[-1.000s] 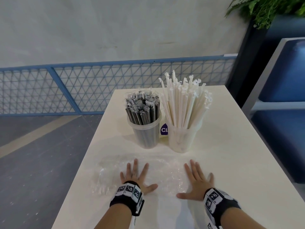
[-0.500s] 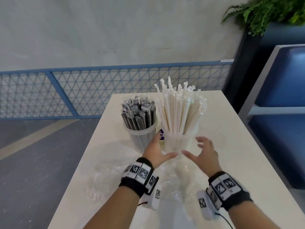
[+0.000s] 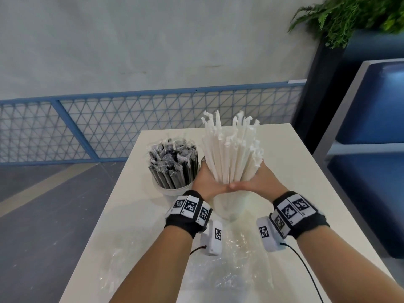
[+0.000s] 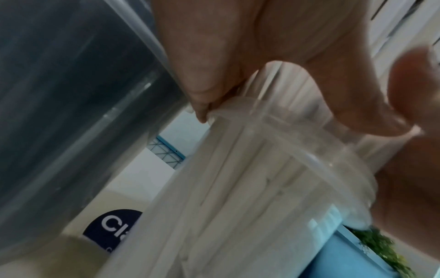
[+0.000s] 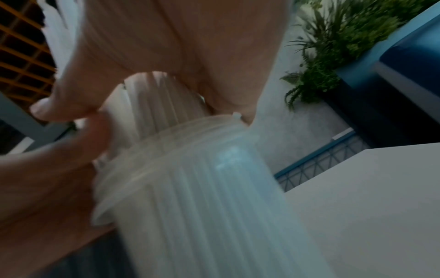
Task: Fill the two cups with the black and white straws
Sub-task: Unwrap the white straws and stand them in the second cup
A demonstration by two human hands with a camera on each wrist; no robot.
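Note:
Two clear cups stand side by side on the white table. The left cup is packed with wrapped black straws. From the right cup a tall bundle of white straws fans upward. My left hand and right hand wrap round that bundle just above the cup's rim, thumbs meeting in front. In the left wrist view my left hand curls over the clear cup, beside the dark cup. In the right wrist view my right hand circles the white straws above the cup.
Crumpled clear plastic wrap lies on the table's near part, under my forearms. A round purple label shows behind the cups. A blue mesh fence runs past the table's far edge. A blue bench and a plant stand to the right.
Both hands lifted off the plastic wrap, where they lay flat, moved forward to the right cup and closed round the white straw bundle.

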